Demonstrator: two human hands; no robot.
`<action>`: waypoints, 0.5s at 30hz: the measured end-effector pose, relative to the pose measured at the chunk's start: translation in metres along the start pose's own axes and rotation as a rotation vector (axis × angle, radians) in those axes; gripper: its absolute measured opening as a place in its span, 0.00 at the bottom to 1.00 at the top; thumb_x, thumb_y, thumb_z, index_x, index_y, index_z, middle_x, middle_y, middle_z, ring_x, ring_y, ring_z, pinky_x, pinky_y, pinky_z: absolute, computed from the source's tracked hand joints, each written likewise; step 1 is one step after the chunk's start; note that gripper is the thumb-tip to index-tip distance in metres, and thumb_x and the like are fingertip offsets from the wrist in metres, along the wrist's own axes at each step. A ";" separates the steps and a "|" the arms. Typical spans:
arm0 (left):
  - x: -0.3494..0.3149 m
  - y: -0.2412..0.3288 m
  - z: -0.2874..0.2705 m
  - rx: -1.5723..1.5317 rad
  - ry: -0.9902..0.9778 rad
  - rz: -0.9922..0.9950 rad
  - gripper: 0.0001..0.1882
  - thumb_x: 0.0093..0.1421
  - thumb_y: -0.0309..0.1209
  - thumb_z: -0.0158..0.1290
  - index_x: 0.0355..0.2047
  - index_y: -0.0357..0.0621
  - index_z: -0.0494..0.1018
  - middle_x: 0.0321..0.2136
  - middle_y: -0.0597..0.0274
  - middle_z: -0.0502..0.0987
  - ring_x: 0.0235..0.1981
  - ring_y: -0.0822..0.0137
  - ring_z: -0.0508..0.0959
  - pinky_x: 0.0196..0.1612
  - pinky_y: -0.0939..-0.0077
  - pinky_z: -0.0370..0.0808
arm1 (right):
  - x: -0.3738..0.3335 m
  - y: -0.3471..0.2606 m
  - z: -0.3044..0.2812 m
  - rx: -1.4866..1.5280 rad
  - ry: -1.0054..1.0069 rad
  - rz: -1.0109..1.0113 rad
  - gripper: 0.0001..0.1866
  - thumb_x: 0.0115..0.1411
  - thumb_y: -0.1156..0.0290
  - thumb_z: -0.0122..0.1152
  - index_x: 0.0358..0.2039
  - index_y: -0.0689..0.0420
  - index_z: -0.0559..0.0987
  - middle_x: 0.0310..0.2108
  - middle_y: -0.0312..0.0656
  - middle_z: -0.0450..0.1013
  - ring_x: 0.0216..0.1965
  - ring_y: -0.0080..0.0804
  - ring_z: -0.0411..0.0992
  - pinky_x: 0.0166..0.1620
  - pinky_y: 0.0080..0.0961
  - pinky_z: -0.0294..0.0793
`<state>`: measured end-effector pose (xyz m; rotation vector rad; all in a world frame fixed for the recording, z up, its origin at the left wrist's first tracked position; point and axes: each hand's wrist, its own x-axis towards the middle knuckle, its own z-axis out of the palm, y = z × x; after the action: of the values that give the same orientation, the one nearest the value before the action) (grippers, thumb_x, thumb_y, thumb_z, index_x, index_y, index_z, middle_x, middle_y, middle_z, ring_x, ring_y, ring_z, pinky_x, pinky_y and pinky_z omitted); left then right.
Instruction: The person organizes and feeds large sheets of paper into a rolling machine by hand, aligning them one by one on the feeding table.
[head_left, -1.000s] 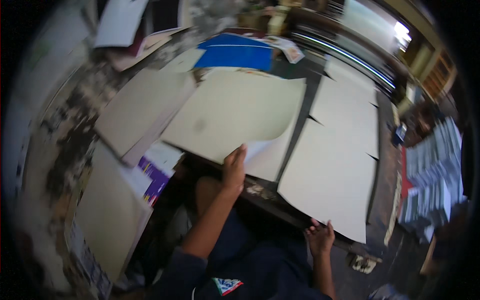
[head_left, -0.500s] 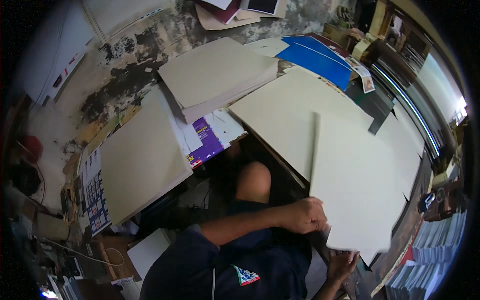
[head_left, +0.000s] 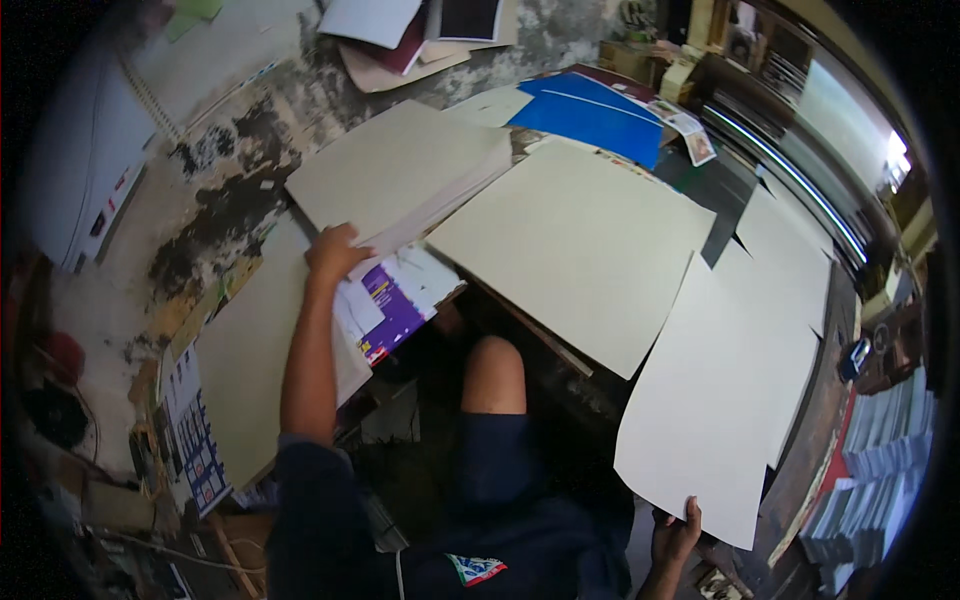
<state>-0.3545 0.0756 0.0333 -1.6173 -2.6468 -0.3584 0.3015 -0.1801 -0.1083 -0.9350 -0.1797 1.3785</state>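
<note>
At the near edge of the dark table (head_left: 728,222), the right hand (head_left: 677,530) pinches the long pale sheet (head_left: 710,400), thumb on top, the other fingers mostly hidden. From that grip the sheet's long axis runs away toward the shiny machine bar (head_left: 790,171). The left hand (head_left: 337,254), well apart, touches the near corner of the cream stack (head_left: 400,165); whether it grasps any of it, I cannot tell. Between the 2 hands lies a broad cream board (head_left: 580,250).
</note>
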 end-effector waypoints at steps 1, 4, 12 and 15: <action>0.013 -0.042 -0.002 -0.034 0.002 0.004 0.34 0.39 0.52 0.70 0.43 0.48 0.77 0.45 0.52 0.78 0.46 0.52 0.78 0.48 0.57 0.74 | -0.002 0.005 0.002 0.020 -0.005 0.007 0.15 0.64 0.61 0.55 0.45 0.58 0.73 0.37 0.37 0.73 0.27 0.21 0.70 0.24 0.15 0.67; 0.039 -0.057 0.002 -0.174 -0.099 -0.012 0.35 0.37 0.48 0.71 0.44 0.43 0.76 0.46 0.49 0.78 0.46 0.52 0.78 0.47 0.64 0.74 | -0.013 0.012 -0.001 -0.022 0.083 0.002 0.14 0.64 0.60 0.55 0.42 0.57 0.73 0.34 0.37 0.72 0.24 0.21 0.67 0.24 0.18 0.67; 0.062 -0.078 0.032 -1.080 -0.184 -0.329 0.44 0.49 0.37 0.67 0.62 0.34 0.59 0.54 0.50 0.70 0.57 0.57 0.68 0.53 0.52 0.68 | -0.040 0.021 0.006 -0.151 0.259 0.072 0.21 0.63 0.55 0.55 0.45 0.60 0.71 0.30 0.39 0.70 0.25 0.27 0.65 0.35 0.34 0.72; 0.058 -0.110 0.016 -1.282 -0.204 -0.287 0.40 0.55 0.38 0.60 0.65 0.40 0.56 0.60 0.55 0.62 0.60 0.57 0.64 0.56 0.65 0.65 | -0.042 0.030 0.009 -0.149 0.157 0.146 0.23 0.64 0.54 0.53 0.46 0.63 0.69 0.33 0.45 0.72 0.31 0.31 0.72 0.35 0.30 0.73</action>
<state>-0.4769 0.0819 0.0048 -1.3405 -2.8814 -2.3562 0.2634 -0.2159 -0.1047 -1.1960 -0.0976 1.4330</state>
